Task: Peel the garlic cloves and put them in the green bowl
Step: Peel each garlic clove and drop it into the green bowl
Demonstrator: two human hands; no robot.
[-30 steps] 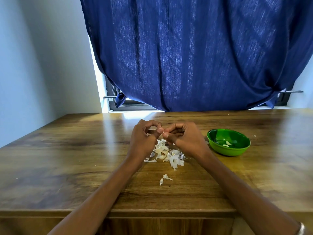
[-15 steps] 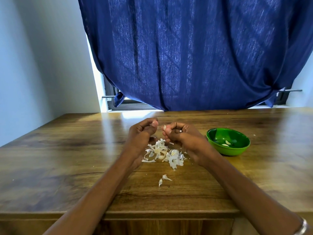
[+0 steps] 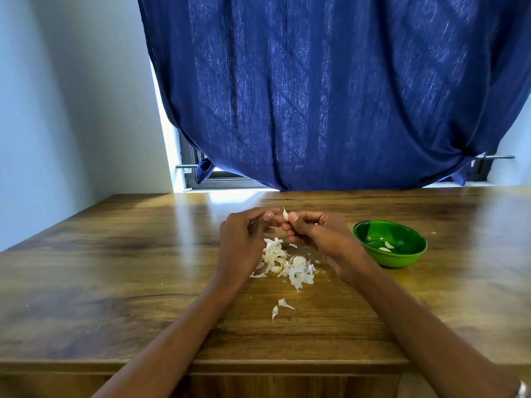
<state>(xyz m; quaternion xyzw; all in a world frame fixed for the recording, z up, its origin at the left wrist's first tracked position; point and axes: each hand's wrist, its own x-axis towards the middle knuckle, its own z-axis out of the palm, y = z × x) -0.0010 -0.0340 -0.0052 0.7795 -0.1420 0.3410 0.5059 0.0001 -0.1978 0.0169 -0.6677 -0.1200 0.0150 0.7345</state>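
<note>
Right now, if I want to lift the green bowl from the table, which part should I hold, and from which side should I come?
Probably the rim of the green bowl on its right side, coming from above. The bowl stands upright and open, its wall slopes inward to a narrower base, so fingers can pinch over the edge. The right hand is busy on the bowl's left, and two peeled cloves lie inside.

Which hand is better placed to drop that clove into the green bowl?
The right hand, probably. It already pinches the clove, and the bowl sits just to its right. The left hand is farther off, across the peels.
</note>
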